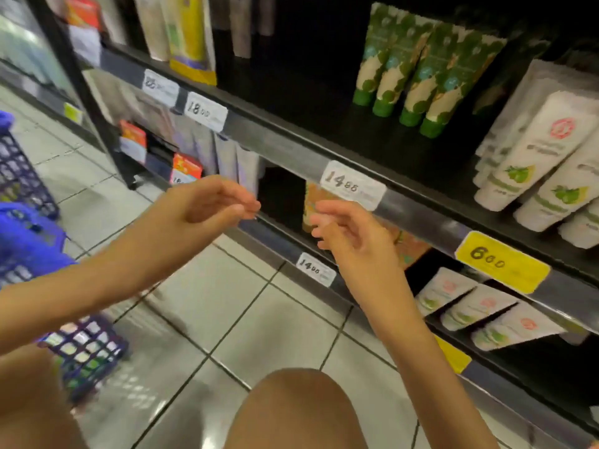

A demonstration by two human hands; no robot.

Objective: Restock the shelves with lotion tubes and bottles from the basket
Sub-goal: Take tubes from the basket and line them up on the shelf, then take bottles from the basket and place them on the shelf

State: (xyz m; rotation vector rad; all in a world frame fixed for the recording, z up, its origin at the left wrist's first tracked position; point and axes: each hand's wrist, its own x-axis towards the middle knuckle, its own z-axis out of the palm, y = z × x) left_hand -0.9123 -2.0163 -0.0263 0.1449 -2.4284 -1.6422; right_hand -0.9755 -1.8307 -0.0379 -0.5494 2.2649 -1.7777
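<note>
My left hand (210, 202) hovers in front of the lower shelf with its fingers loosely curled, holding nothing. Beside it, my right hand (350, 234) hangs relaxed and empty before the orange tubes (411, 247) on that shelf. On the upper shelf stand green tubes (418, 76) and white tubes with a green fruit label (538, 157). More white tubes (479, 306) lie on the lower shelf at the right. The purple basket (87, 351) sits on the floor at the lower left, with some items inside.
The shelf rail (291, 150) carries price tags reading 18.00, 14.88 and a yellow 6.00 (502, 262). Another blue basket (22, 183) stands at the far left. My knee (298, 413) is at the bottom centre over the tiled floor (227, 303).
</note>
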